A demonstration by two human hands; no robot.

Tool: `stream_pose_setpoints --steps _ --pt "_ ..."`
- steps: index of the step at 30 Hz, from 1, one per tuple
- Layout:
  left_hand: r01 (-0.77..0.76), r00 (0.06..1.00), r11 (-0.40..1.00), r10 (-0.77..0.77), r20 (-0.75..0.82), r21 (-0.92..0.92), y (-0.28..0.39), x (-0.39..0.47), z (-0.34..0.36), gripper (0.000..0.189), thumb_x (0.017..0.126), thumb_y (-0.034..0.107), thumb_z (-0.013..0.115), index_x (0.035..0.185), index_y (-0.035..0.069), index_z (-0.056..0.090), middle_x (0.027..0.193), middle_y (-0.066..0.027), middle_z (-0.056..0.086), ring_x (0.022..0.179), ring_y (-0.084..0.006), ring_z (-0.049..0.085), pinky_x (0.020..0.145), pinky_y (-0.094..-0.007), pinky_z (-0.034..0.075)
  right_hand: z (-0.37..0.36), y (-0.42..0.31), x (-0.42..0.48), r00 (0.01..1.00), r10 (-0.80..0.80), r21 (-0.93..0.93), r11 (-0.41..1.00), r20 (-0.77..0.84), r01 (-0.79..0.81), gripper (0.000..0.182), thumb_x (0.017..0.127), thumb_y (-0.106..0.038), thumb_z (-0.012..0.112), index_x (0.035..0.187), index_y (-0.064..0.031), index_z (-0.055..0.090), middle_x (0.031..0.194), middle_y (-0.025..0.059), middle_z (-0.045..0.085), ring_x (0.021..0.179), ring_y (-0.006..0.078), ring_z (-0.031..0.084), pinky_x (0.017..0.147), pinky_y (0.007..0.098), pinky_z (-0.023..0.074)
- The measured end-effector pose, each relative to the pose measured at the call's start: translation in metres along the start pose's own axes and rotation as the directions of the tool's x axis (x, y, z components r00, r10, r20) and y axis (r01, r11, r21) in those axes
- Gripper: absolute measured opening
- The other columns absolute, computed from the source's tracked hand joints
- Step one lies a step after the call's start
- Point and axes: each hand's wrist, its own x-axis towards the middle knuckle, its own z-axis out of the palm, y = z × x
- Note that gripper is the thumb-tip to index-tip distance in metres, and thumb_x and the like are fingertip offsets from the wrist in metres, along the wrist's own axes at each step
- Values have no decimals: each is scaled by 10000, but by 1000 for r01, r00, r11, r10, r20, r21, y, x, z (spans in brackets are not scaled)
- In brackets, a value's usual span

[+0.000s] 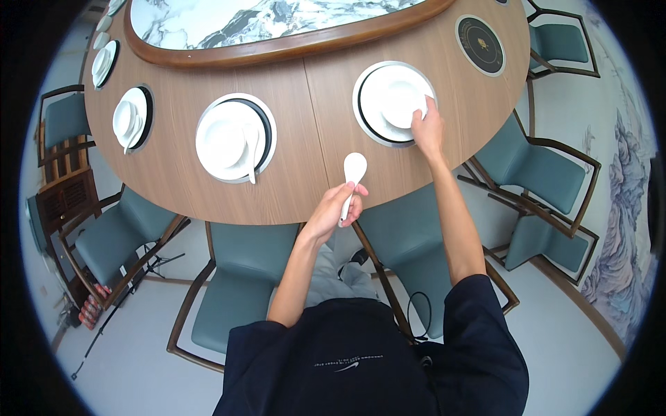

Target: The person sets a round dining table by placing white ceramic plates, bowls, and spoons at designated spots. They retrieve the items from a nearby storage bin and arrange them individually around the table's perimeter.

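A white soup spoon (355,165) is held by its handle in my left hand (329,209), bowl end pointing away from me, above the table's near edge. My right hand (431,132) pinches the right rim of a white bowl (403,103). That bowl sits on a white plate (370,99), which rests on a round dark mat with a pale rim. To the left, another place setting has a white plate (208,151), a bowl (226,145) and a white spoon (252,156) lying beside the bowl.
The round wooden table (291,197) carries a raised centre (291,26) with a marble-look top and wooden rim. More settings (125,119) stand at left. A bare dark mat (479,46) lies at right. Green chairs (244,291) (411,249) stand close on both sides of me.
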Motion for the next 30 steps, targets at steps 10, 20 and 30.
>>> stream_pose_setpoints --steps 10,20,30 --pt "-92 995 927 100 4 -362 -16 26 4 403 1104 294 352 1314 -11 512 1273 -148 619 1089 -163 607 947 -314 502 -30 -30 -28 965 262 138 956 -13 -257 515 976 -294 577 1401 -17 491 880 181 722 867 288 716 778 374 538" --pt "-103 993 948 116 28 -300 -5 83 55 459 1097 339 365 1360 -11 502 1431 -131 525 1282 -207 495 1085 -354 419 -51 -64 -171 923 225 390 855 313 -341 236 952 -222 637 1071 -22 674 787 129 708 657 168 660 642 337 519" --pt "-74 991 976 95 93 -206 1 68 60 537 1082 403 405 1430 -1 465 1437 -108 523 1260 -173 515 1061 -343 425 -83 -51 -143 915 240 699 591 323 -402 244 1019 -205 569 1041 3 693 751 -15 613 567 36 515 491 199 424"
